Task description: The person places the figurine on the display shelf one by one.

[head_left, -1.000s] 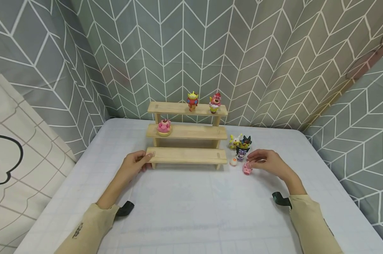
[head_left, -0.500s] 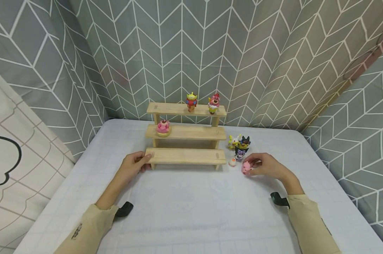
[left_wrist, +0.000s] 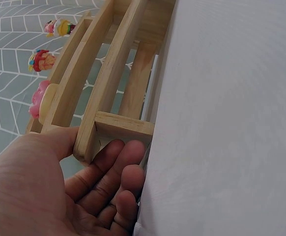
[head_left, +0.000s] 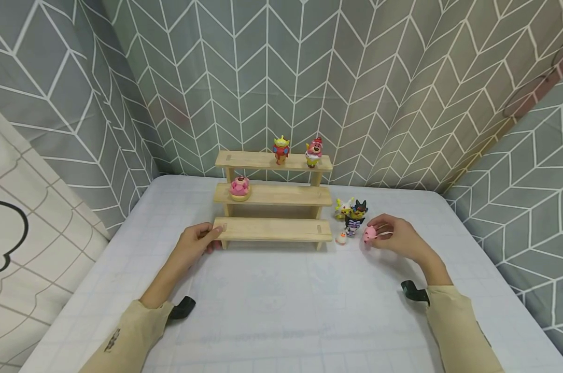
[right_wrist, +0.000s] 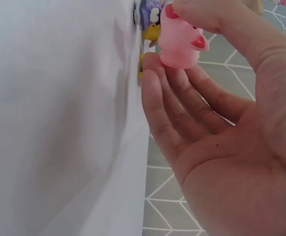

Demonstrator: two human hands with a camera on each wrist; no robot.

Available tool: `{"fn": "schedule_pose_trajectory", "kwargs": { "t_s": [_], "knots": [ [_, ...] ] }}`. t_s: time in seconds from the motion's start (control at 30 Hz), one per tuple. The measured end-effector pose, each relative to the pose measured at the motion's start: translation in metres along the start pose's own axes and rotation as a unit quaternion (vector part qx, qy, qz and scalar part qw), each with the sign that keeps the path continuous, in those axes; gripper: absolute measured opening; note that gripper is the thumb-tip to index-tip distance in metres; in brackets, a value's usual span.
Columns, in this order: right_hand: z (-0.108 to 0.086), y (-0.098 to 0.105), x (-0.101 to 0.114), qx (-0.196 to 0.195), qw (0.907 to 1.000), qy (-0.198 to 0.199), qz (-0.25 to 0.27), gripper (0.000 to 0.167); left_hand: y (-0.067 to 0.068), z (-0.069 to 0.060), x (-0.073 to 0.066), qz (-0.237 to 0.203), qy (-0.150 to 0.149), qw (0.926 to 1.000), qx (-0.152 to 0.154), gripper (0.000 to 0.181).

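Note:
A three-tier wooden stand (head_left: 272, 229) is gripped at the left end of its lowest shelf by my left hand (head_left: 195, 246), thumb on top and fingers beneath, as the left wrist view shows. My right hand (head_left: 398, 238) pinches a pink pig-like figure (head_left: 369, 234) between thumb and fingers, right of the stand. In the right wrist view the pink figure (right_wrist: 180, 42) lies between the thumb and the fingertips. On the middle shelf's left end sits a pink figure with a yellow base (head_left: 240, 188). The top shelf bears a red figure with a yellow head (head_left: 281, 150) and a red-hatted pink figure (head_left: 314, 153).
Right of the stand, a purple and black figure (head_left: 353, 226), a yellow and white one (head_left: 343, 208) and a dark-eared one (head_left: 359, 208) stand close together, with a small white figure (head_left: 341, 238) in front. A patterned curtain (head_left: 263, 77) hangs behind the white-covered table (head_left: 272, 311).
My right hand has taken hold of the pink pig-like figure and moved it slightly back and to the right. The left hand keeps its grip on the stand.

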State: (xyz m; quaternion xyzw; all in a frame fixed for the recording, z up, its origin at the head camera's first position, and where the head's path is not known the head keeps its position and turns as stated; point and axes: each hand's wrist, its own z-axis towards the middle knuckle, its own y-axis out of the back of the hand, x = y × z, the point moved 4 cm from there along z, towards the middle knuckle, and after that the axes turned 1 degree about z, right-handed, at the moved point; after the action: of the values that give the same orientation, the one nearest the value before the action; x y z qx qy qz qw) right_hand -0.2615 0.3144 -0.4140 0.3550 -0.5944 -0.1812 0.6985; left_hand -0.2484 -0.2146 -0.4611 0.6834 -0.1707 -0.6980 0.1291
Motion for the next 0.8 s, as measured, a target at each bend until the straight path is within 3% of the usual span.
{"fn": "schedule_pose_trajectory", "kwargs": {
  "t_s": [0.4,0.8],
  "knots": [
    [-0.002,0.015,0.008,-0.078,0.997,0.006,0.003,0.048,0.0,0.0,-0.001,0.005,0.002,1.0,-0.001,0.034],
    [-0.004,0.017,0.018,-0.127,0.9907,0.031,0.039,0.052,-0.001,0.0,0.001,0.003,0.003,1.0,0.003,0.035]
  ]
}}
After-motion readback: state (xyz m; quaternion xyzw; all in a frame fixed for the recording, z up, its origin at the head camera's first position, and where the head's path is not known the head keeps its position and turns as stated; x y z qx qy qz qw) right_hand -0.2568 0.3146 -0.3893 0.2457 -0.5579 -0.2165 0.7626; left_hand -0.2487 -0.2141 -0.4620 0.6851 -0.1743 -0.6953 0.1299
